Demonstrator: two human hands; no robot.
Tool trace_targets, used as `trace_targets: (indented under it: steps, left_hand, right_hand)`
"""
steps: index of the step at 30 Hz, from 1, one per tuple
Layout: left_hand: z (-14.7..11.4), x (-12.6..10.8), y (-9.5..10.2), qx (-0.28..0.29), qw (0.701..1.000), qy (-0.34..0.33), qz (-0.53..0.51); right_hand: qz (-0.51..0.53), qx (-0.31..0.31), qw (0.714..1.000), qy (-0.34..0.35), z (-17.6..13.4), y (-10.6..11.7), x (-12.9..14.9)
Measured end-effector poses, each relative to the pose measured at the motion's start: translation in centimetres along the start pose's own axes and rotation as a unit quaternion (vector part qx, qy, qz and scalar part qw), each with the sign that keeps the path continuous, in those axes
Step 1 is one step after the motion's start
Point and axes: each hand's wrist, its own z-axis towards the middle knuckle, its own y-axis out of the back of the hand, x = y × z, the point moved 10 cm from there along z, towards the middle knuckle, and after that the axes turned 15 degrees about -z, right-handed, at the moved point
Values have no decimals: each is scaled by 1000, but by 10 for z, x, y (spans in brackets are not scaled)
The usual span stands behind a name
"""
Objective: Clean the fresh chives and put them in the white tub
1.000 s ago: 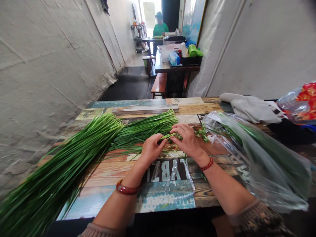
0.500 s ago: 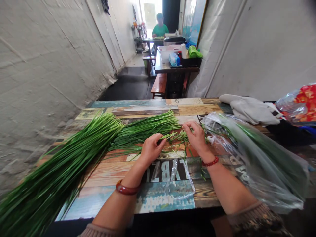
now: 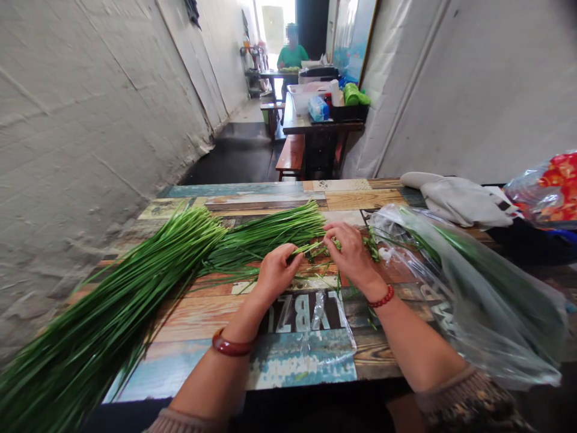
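Observation:
My left hand [image 3: 280, 270] is closed around a few garlic chives [image 3: 310, 247], whose pale stem ends stick out to the right. My right hand [image 3: 349, 252] pinches at those stem ends with thumb and forefinger. Under and beside the right hand lie loose trimmings [image 3: 371, 245]. A smaller pile of garlic chives [image 3: 274, 231] rests just behind my left hand. At the left, a big bundle of garlic chives [image 3: 148, 282] spreads to the near table edge.
A clear plastic bag [image 3: 491, 300] with more greens inside lies at the right of the patterned table [image 3: 189, 325]. Behind it are a pale cloth [image 3: 460, 198] and a red package [image 3: 561, 186]. A person in green [image 3: 293, 57] sits at a far table.
My right hand has moved left, from over the trimmings to the stem ends of the chives in my left hand. The left hand has stayed in place.

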Motion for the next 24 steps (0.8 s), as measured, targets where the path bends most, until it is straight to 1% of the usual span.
trace_targets:
  steps: [2,4,8,13,16,18,20,22,24]
  left_hand:
    - [0,-1,1,-4,1000,0,-4]
    - [1,0,2,-6,1000,3,-8]
    - [1,1,2,-3,1000,11,-22]
    - [0,2,3,-4,999,25,-35]
    - [1,4,9,-26,998,33,-50]
    - [2,5,16,-53,996,35,-61]
    - [2,6,22,-80,993,34,-73]
    - [2,7,26,-96,991,34,-89]
    - [3,8,27,-98,989,33,-108]
  right_hand:
    - [7,-25,999,-47,-1,1,-17]
    - [-1,-17,997,-72,-2,-2,-30]
    - [-34,30,996,-71,-3,-9,-37]
    - [-75,27,993,-92,-3,-7,-45]
    - [-80,29,991,-108,-3,-7,-55]
    - [-84,44,991,-94,-4,-8,-57]
    - [-94,72,991,-58,-4,-12,-52]
    - [-103,94,990,-30,-6,-17,-48]
    - [-109,90,989,-41,-6,-17,-50]
